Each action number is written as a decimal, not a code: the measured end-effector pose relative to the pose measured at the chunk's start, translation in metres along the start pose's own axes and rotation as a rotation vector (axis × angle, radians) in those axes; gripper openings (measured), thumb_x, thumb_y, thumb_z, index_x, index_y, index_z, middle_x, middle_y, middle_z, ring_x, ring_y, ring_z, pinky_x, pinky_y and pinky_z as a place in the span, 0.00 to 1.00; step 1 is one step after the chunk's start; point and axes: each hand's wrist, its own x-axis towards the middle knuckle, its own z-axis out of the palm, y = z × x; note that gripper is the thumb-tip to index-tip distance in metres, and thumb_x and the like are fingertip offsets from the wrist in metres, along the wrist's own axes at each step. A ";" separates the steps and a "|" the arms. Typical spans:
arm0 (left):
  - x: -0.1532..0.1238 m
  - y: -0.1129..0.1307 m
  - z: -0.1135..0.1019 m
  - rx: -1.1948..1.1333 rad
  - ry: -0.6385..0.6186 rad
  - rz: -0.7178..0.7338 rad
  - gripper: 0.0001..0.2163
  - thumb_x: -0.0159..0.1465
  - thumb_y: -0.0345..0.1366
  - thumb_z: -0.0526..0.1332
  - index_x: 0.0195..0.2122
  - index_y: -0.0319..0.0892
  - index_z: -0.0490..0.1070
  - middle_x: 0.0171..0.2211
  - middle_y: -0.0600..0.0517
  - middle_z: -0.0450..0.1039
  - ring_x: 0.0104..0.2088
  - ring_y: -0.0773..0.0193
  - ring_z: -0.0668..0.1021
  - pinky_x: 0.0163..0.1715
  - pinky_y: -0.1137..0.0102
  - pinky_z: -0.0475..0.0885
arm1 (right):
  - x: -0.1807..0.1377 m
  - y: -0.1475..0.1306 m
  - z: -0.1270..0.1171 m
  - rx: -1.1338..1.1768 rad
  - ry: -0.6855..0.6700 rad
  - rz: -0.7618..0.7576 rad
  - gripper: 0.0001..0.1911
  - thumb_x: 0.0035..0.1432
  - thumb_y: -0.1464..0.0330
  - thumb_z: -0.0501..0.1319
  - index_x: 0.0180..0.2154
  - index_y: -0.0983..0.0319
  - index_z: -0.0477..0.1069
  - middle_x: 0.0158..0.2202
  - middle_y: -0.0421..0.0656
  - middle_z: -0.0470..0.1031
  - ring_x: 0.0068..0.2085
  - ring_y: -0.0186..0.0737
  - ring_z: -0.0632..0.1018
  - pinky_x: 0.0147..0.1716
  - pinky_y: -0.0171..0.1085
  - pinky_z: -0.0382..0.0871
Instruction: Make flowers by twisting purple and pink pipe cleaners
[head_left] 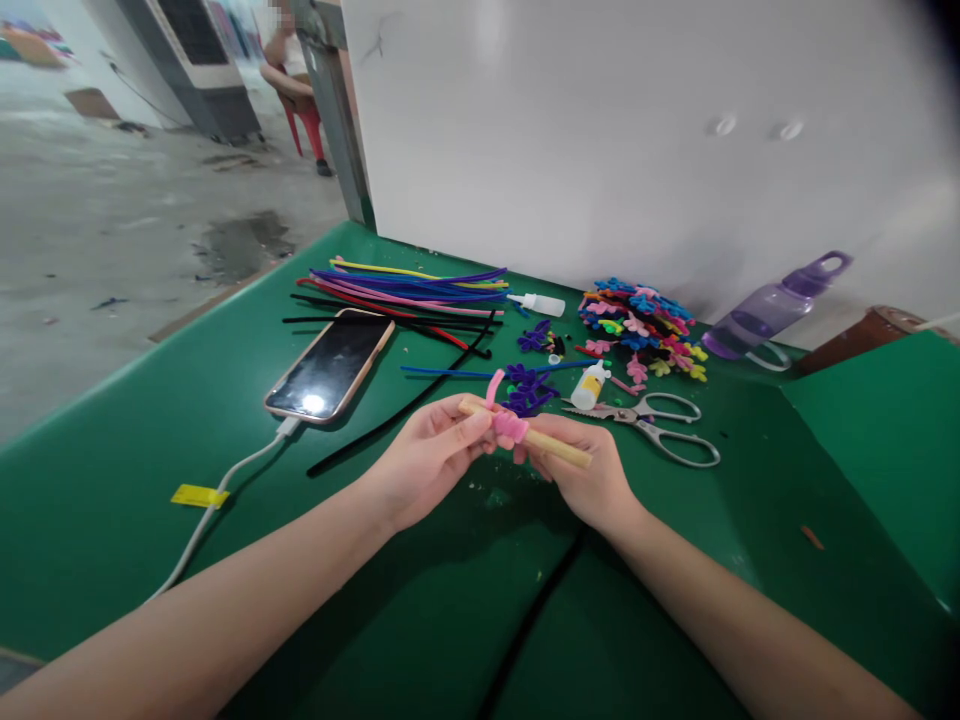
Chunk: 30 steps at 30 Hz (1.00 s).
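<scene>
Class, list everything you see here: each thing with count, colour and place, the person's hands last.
table: one, green
wooden stick: one, tan, held above table
pink pipe cleaner: one, wound round the stick
phone: one, dark screen, table left
cable: one, white, plugged into phone
loose pipe cleaners: bundle, mixed colours, behind phone
glue bottles: two, white, mid table
scissors: one pair, silver, beside a glue bottle
flowers: pile, mixed colours, near wall
water bottle: one, purple, lying by wall
left hand: one, grips stick's left end
right hand: one, grips stick's right part
</scene>
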 end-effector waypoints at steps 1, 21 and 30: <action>0.000 0.000 0.000 0.009 0.014 0.029 0.06 0.61 0.33 0.59 0.31 0.39 0.74 0.30 0.52 0.72 0.32 0.68 0.72 0.38 0.71 0.66 | -0.001 -0.001 0.002 -0.024 -0.015 0.029 0.08 0.59 0.67 0.56 0.36 0.60 0.73 0.25 0.38 0.72 0.20 0.28 0.67 0.18 0.30 0.60; 0.002 0.015 0.001 0.622 0.258 0.134 0.06 0.60 0.35 0.59 0.33 0.37 0.72 0.33 0.47 0.76 0.32 0.63 0.78 0.39 0.66 0.71 | -0.004 0.003 0.002 -0.650 0.178 -0.348 0.09 0.58 0.71 0.56 0.39 0.60 0.74 0.31 0.44 0.75 0.33 0.38 0.74 0.33 0.37 0.69; 0.004 0.005 -0.002 0.382 0.219 0.053 0.06 0.58 0.35 0.62 0.34 0.39 0.73 0.32 0.49 0.77 0.36 0.63 0.77 0.45 0.66 0.67 | 0.000 -0.002 0.001 -0.166 0.189 0.106 0.10 0.60 0.65 0.54 0.36 0.60 0.72 0.25 0.40 0.74 0.22 0.32 0.73 0.23 0.32 0.68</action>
